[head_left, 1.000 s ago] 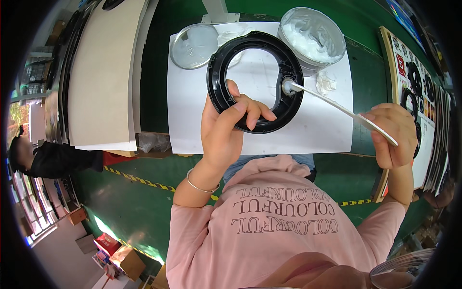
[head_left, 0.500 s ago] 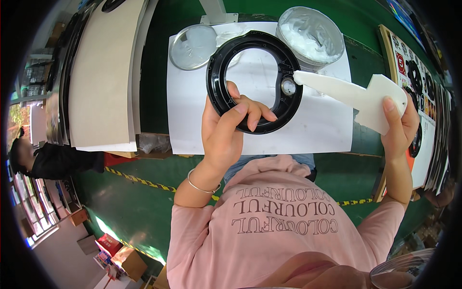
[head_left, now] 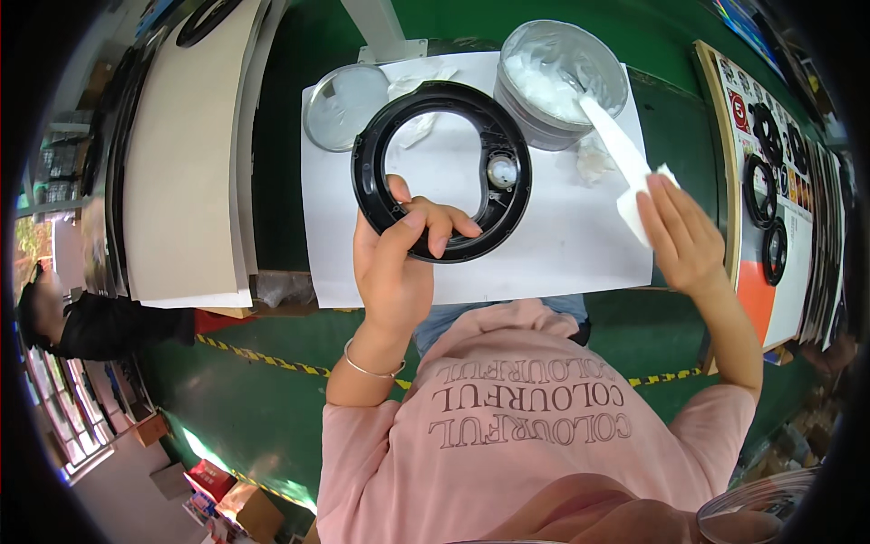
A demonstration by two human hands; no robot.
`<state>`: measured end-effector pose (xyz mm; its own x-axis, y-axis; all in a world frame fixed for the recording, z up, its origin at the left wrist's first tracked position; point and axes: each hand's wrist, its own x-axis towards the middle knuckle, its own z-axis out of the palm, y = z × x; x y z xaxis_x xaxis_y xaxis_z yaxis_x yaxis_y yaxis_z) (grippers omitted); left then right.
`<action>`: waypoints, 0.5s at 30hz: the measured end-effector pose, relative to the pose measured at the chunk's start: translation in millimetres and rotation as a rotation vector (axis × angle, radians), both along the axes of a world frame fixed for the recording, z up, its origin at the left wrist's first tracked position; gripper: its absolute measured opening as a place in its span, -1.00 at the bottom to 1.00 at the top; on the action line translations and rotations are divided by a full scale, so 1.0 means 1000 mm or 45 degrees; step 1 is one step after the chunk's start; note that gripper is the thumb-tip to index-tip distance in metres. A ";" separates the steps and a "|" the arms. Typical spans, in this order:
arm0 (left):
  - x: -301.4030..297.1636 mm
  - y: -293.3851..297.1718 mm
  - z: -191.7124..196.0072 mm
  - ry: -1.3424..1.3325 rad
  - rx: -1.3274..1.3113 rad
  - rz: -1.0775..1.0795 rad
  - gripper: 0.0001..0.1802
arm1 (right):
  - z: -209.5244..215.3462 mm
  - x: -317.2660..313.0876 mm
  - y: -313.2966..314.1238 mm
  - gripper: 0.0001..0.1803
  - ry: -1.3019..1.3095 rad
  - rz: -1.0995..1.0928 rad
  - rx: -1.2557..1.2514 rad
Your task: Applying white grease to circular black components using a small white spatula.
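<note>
My left hand (head_left: 403,245) grips the lower rim of a black plastic ring (head_left: 373,140), its fingers wrapped through the opening. A small round spot with whitish paste (head_left: 501,170) shows in the ring's wider right side. In my right hand (head_left: 681,231) is a white flat spatula (head_left: 621,145), held by its broad end. The narrow tip reaches into a round clear tub (head_left: 544,127), touching or just over the white paste (head_left: 542,86) inside. How deep the tip goes I cannot tell.
A clear round lid (head_left: 344,104) lies on the white sheet (head_left: 580,245), beside crumpled film (head_left: 426,82). Pale boards (head_left: 195,163) stand on the left. At the right is a panel (head_left: 775,245) with black rings on it. A person (head_left: 100,313) is at the far left.
The spatula has left the ring's round spot and swung up to the tub, my right hand moving left. The ring has shifted slightly left and down in view.
</note>
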<state>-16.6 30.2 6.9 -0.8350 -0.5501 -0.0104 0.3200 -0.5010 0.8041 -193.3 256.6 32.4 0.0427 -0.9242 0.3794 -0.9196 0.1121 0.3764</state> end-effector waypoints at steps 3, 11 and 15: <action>-0.003 -0.003 -0.001 0.005 -0.003 -0.005 -0.84 | 0.000 0.011 0.018 -0.79 0.016 -0.056 -0.034; -0.006 -0.001 0.001 0.040 0.008 -0.034 -0.82 | -0.008 -0.002 0.049 -0.70 -1.834 -0.700 -1.128; -0.001 -0.002 -0.001 0.006 -0.026 0.014 -0.81 | -0.006 -0.016 0.021 -0.64 -2.445 -0.589 -1.296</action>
